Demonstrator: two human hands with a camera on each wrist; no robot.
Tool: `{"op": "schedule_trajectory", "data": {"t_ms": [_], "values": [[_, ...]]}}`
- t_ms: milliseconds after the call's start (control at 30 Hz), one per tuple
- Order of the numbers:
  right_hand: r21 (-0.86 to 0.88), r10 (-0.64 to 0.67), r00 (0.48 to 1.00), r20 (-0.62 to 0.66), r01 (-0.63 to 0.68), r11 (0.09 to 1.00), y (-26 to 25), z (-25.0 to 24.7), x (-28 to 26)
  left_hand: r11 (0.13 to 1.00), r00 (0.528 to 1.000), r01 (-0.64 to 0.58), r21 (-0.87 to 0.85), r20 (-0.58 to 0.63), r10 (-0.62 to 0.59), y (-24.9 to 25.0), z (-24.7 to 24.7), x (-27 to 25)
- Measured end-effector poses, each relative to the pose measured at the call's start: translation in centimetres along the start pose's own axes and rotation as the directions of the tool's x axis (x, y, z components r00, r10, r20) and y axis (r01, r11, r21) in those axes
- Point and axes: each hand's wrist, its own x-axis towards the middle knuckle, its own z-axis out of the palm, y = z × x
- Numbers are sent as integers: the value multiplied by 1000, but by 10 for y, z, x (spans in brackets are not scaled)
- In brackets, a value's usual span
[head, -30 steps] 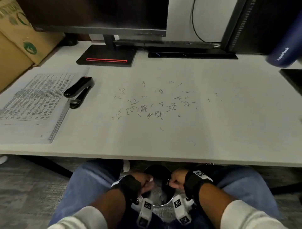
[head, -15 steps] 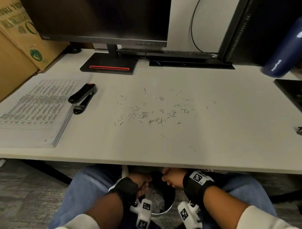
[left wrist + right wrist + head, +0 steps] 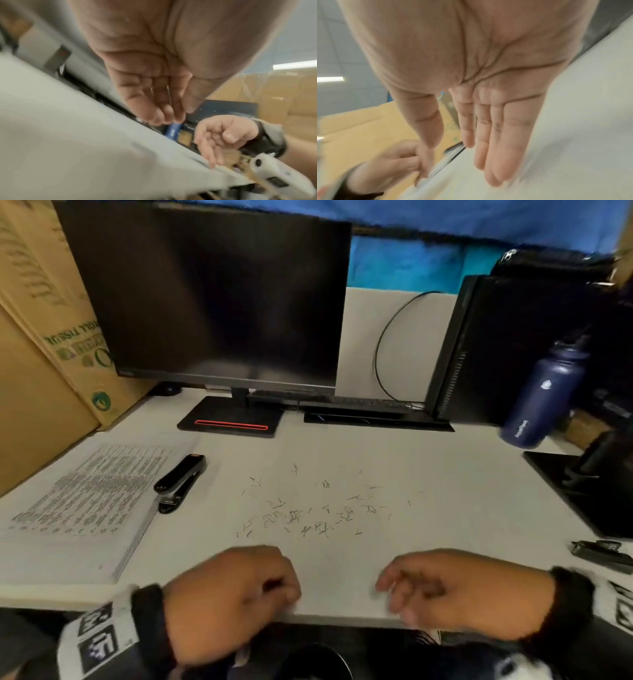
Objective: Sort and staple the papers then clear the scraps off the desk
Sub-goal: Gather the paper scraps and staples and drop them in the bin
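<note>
My left hand (image 3: 226, 594) sits at the lower middle of the head view, over the near edge of the table (image 3: 445, 474). Its fingers (image 3: 154, 108) are loosely curled and hold nothing; in the left wrist view the palm is bare and the fingertips hang just above the table top. My right hand (image 3: 455, 590) is at the lower right, also over the near edge, its fingers (image 3: 496, 148) nearly straight, close together and empty. In the right wrist view they point down at the table, though blur keeps me from telling whether they touch it.

The staples (image 3: 308, 515) lie scattered across the middle of the frame, beyond both hands and apart from my fingertips, spread wider than the gap between my hands. The papers (image 3: 78, 508) lie in a stack at the left of the frame, well apart from my left hand. The stapler (image 3: 180, 481) lies just right of the stack's far corner, hinged open, between the papers and the staples.

A dark bin rim (image 3: 308, 659) shows at the bottom centre, below the table edge, between my wrists. A monitor (image 3: 212, 296) fills the upper middle, a cardboard box (image 3: 44, 344) the upper left, a blue bottle (image 3: 544, 395) the right. A small dark tool (image 3: 599, 553) lies at the right edge, near my right wrist.
</note>
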Motion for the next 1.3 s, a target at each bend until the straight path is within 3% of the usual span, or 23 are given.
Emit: {"op": "schedule_trajectory", "data": {"t_ms": [67,133,233,300,333,467,633,733,800,867,1067,1167,1300], "values": [[-66,-53,959,-278,36,997,8,-45,3,994,977,31,107,-215,-7,-27,-31,23],[-170,40,883,-468,-134,976,32,-89,25,978,938,120,173,-341,-55,-47,-49,52],[-163,295,753,-588,-468,868,65,-132,50,919,910,345,192,-307,-278,-70,-63,91],[-112,378,696,-611,-549,828,76,-144,61,875,898,427,228,-224,-380,-73,-65,107],[-110,396,693,-603,-564,818,78,-146,67,862,893,447,241,-185,-411,-73,-63,113],[-306,343,786,-514,-542,783,59,-134,84,866,890,451,217,-43,-453,-68,-52,123],[-476,240,911,-334,-383,792,24,-81,80,829,899,367,422,66,-432,-63,-46,124],[-499,158,973,-170,-223,838,-2,-62,69,918,953,286,274,18,-302,-70,-45,125],[-506,89,986,-139,-149,849,-20,-67,68,954,971,241,181,-45,-236,-75,-45,126],[-528,45,980,-193,-143,837,-33,-80,79,958,974,227,174,-66,-218,-79,-45,127],[-566,174,930,-324,-338,751,-65,-100,138,882,918,382,274,-4,-397,-83,-46,130],[-632,194,946,-260,-319,707,-84,-78,150,895,939,325,306,9,-344,-76,-46,126],[-610,98,992,-75,-123,783,-109,-59,161,925,956,294,240,-66,-287,-82,-47,127]]}}
